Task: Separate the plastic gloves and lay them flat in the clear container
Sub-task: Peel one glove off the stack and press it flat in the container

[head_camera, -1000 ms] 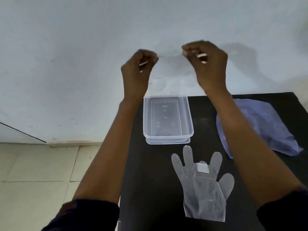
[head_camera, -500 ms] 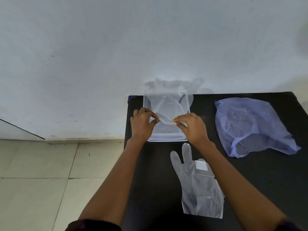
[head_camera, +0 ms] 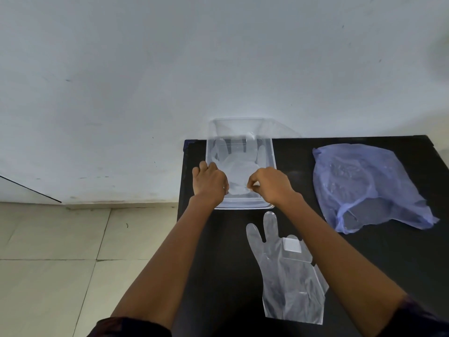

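Observation:
A clear rectangular container [head_camera: 272,152] stands at the back left of the black table. A thin transparent plastic glove [head_camera: 239,164] lies inside it, fingers pointing away from me. My left hand [head_camera: 209,182] pinches the glove's cuff at the near left of the container. My right hand [head_camera: 271,184] pinches the cuff at the near right. A second clear glove [head_camera: 289,271] with a small white square label lies flat on the table in front of the container, partly under my right forearm.
A crumpled blue plastic bag [head_camera: 364,186] lies at the right on the black table [head_camera: 218,276]. A white wall rises right behind the container. Tiled floor lies beyond the table's left edge.
Both hands came down from in front of the wall with the glove. They lowered it into the container, where it has settled flatter since half a second ago.

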